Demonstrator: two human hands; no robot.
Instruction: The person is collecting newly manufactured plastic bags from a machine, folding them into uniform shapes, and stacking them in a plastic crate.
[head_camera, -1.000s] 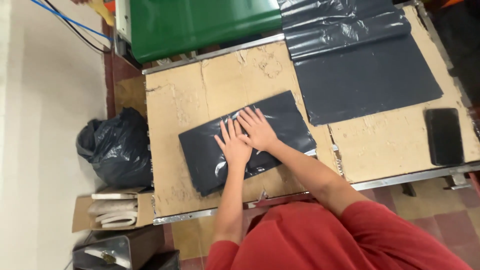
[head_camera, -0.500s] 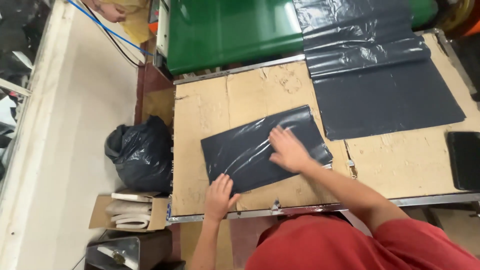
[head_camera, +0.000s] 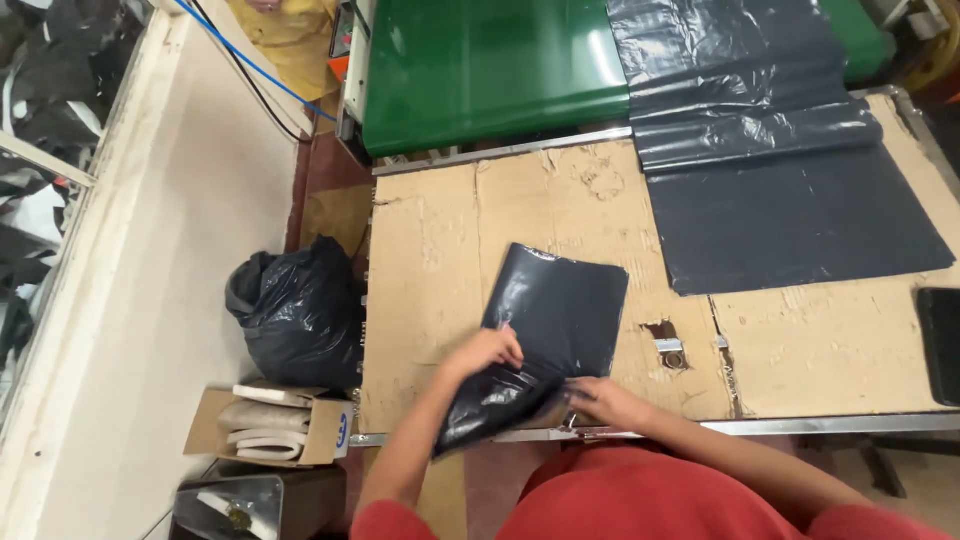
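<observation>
A cardboard-covered table (head_camera: 440, 270) fills the middle of the view, with a green conveyor surface (head_camera: 490, 70) beyond its far edge. A long sheet of dark plastic film (head_camera: 780, 190) runs from the conveyor down onto the right part of the table. On the floor to the left sits a stuffed black rubbish bag (head_camera: 300, 315), and nearer the person an open cardboard box (head_camera: 270, 427) holding pale folded pieces.

The folded dark plastic bag (head_camera: 560, 315) lies at the table's near edge, its far part flat on the cardboard and its near corner lifted and crumpled, hanging past the metal rim. The left hand (head_camera: 483, 352) rests on top of the bag's left side, fingers curled down and pressed onto the film. The right hand (head_camera: 605, 400) is at the near edge, fingers close together and tucked against the lifted fold from the right; whether they pinch the film or only push it cannot be told. The bag's lifted part lies between the two hands.
</observation>
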